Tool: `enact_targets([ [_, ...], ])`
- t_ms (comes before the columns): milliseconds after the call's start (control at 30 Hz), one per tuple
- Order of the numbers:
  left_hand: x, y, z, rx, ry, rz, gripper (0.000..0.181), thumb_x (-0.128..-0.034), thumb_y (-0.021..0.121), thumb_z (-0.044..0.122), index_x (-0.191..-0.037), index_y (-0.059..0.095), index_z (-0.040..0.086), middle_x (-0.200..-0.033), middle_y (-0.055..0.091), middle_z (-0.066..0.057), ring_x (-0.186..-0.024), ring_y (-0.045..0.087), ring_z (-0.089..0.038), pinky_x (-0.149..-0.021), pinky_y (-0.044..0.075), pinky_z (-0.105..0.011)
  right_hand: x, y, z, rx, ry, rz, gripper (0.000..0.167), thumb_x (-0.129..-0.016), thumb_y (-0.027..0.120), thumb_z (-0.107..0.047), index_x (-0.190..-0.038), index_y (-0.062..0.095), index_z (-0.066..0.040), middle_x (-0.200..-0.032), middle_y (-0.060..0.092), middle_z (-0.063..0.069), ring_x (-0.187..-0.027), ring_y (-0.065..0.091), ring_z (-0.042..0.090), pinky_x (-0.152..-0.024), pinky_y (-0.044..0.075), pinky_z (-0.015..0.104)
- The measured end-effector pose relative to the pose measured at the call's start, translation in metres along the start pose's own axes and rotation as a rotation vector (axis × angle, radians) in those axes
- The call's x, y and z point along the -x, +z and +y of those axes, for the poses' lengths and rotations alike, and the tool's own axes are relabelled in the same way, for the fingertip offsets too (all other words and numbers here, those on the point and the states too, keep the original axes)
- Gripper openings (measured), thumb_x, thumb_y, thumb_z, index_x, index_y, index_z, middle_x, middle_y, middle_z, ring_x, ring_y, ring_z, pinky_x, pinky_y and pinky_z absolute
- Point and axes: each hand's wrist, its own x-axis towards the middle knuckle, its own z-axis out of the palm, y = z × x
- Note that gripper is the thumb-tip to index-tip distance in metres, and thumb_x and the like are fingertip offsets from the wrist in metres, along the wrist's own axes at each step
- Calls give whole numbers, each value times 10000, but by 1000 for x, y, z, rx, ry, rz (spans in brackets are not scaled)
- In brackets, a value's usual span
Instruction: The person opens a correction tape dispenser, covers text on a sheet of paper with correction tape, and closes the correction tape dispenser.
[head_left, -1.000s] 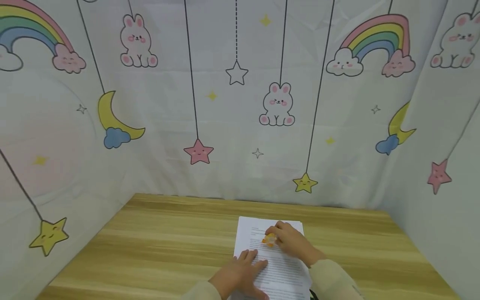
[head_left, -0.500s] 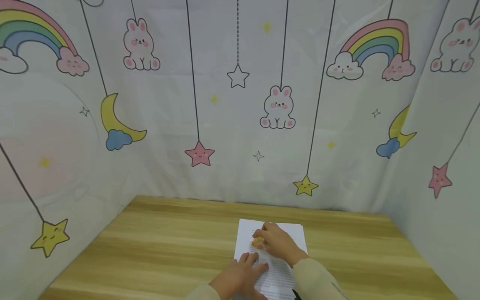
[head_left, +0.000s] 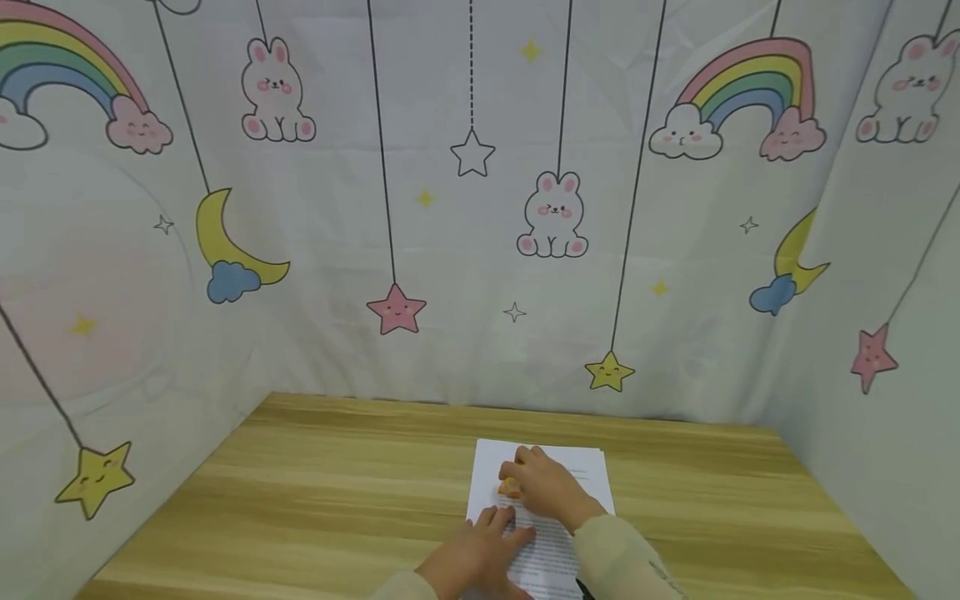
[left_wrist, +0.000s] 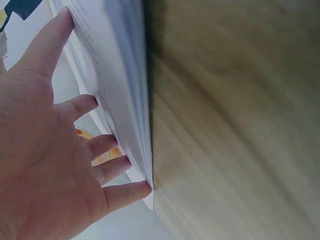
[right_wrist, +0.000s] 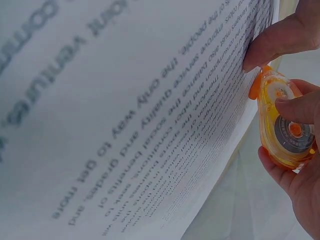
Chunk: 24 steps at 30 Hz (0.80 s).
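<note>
A stack of printed paper [head_left: 547,567] lies on the table. My left hand [head_left: 476,554] rests on it with fingers spread, the fingertips touching the sheet near its left edge in the left wrist view. My right hand [head_left: 551,487] holds an orange, see-through correction tape dispenser [right_wrist: 285,122] between thumb and fingers. In the right wrist view the dispenser's orange tip points at the printed lines, close to a fingertip of the other hand. Whether the tip touches the paper is hard to tell. In the head view the right hand covers part of the dispenser [head_left: 510,488].
The wood-grain table [head_left: 337,483] stretches out on both sides of the paper. White curtains [head_left: 450,358] with printed rabbits, stars and rainbows stand along the back and both sides. A small dark thing [head_left: 583,588] shows beside the right sleeve.
My right hand has moved left across the page with the correction tape dispenser, closer to the left hand's fingers. The left hand stays in place on the paper.
</note>
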Motion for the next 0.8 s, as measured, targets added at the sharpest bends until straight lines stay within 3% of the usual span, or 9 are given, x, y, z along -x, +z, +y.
enact_targets([
  [233, 0, 1, -2, -19, 3, 6, 741, -695, 664, 628, -1340, 435, 342, -1410, 350, -15, -1291, 341, -248, -990, 385, -509, -1, -2, -4, 83, -42, -28, 214, -804, 685, -179, -996, 607, -235, -961, 540, -9, -853, 490, 160, -719, 478, 281],
  [533, -2, 1, -3, -2, 2, -27, 763, -696, 651, 638, -1355, 415, 337, -1432, 320, -4, -1311, 319, -249, -1008, 369, -514, 0, -6, -9, 141, -80, -9, 221, -801, 691, -185, -989, 579, -215, -945, 534, 9, -814, 484, 173, -642, 476, 275],
  [800, -2, 2, -1, -25, 11, 1, 775, -681, 656, 650, -1353, 421, 342, -1433, 344, -26, -1303, 342, -261, -986, 391, -513, 4, -6, -7, 158, -72, -21, 171, -837, 655, -204, -989, 577, -216, -951, 534, 8, -810, 492, 174, -645, 483, 278],
])
